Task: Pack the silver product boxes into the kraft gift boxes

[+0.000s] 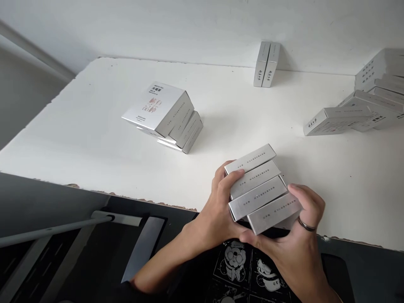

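Head view, landmark: white table (94, 126), its near edge chipped along the front.
Held item: a set of four silver boxes (261, 189), stacked side by side and fanned, narrow printed faces up, over the table's near edge, right of centre.
Left hand (217, 214): fingers curled onto the left ends of the four boxes, thumb underneath; pressed tight against the set.
Right hand (293, 240): wrapped round the right and lower end of the set, thumb on the nearest box; closed firmly on it. A dark ring (306, 226) sits on one finger.
Grip overall: both hands clamp the four boxes between them, so the set is held off the tabletop or just at its edge; contact with the table cannot be told.
Leaning stack (164, 115): several flat white boxes at mid-table, left of the held set and well apart from it, slumped to the right, top face with red characters.
Upright pair (267, 64): two boxes on end at the table's far edge, touching the wall.
Right pile (356, 109): toppled boxes at the table's right side, overlapping one another.
Below the table: dark floor, a grey bar (63, 227), printed black cloth (246, 269) on the person's lap.
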### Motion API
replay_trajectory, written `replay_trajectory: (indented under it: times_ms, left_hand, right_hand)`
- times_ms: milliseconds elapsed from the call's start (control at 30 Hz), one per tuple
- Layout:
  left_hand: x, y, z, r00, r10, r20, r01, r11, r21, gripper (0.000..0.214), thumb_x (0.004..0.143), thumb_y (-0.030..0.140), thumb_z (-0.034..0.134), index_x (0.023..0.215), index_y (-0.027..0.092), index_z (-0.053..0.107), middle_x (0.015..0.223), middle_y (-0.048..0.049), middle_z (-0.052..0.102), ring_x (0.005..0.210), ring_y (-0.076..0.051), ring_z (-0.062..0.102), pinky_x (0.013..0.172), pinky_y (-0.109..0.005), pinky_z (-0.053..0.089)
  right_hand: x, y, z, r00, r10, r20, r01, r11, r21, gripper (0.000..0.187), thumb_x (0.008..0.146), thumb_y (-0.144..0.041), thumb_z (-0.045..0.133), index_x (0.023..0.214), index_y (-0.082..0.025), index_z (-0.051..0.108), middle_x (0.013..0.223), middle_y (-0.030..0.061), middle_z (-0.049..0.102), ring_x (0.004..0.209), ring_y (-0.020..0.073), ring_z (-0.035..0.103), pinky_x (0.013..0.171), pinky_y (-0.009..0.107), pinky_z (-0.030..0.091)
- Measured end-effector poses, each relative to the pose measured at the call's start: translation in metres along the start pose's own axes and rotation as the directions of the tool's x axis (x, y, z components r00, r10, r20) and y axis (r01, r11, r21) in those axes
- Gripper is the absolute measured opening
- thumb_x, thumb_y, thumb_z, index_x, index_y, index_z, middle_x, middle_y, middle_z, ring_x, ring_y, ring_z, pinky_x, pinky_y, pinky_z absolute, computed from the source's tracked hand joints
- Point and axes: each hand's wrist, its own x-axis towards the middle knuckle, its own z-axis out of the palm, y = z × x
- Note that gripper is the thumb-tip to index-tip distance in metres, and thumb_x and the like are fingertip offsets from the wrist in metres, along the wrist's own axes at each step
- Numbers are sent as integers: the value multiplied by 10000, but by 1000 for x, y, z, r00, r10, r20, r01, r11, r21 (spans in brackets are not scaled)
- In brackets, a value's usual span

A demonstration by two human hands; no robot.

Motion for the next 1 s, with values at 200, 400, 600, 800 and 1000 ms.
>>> replay_trajectory:
  times_ms: [200, 400, 600, 800, 1000]
  left_hand:
    - [5, 9, -3, 996, -68, 54, 67, 997, 36, 1304, 636, 454, 1017, 1625, 398, 169, 1468, -174, 321, 1474, -471, 357, 1075, -689, 580]
    - [14, 14, -40, 940, -67, 335, 56, 998, 42, 1306, 625, 351, 1022, 1626, 411, 186, 1442, -183, 425, 1433, -460, 479, 1034, -629, 645]
    - [32, 2, -58, 848, 18, 529, -26, 1000, 8, 1435, 598, 272, 1002, 1648, 438, 39, 1483, -186, 414, 1432, -448, 517, 944, -562, 700]
    - [35, -14, -41, 921, 120, 372, -109, 993, -50, 1504, 475, 275, 1020, 1644, 417, 84, 1693, -189, 215, 1633, -537, 178, 1159, -735, 516]
    - [43, -18, -30, 899, 239, 366, -243, 969, -37, 1514, 568, 247, 974, 1643, 397, -81, 1560, -195, 374, 1648, -507, 132, 1216, -797, 391]
  right_hand:
    - [-4, 5, -4, 987, 52, 153, -81, 978, 191, 1105, 823, -834, 743, 1617, -396, 111, 1515, 174, 272, 1420, 425, 427, 1087, 691, 560]
    - [20, 41, -44, 897, -63, 438, -42, 974, 225, 1290, 742, -723, 910, 1669, -404, 71, 1722, 134, 146, 1573, 430, 289, 1251, 708, 398]
    - [67, 58, -45, 607, -242, 757, 45, 961, 271, 1516, 711, -641, 971, 1641, -471, -215, 1748, 123, -51, 1614, 458, 170, 1189, 696, 473]
    - [74, 55, -29, 635, -346, 691, 123, 928, 352, 1385, 759, -521, 957, 1646, -433, -104, 1603, 135, 150, 1529, 388, 314, 1135, 548, 567]
    - [70, 62, -25, 642, -309, 702, 17, 921, 389, 1330, 812, -488, 882, 1658, -373, -138, 1576, 148, 312, 1451, 377, 453, 1139, 603, 550]
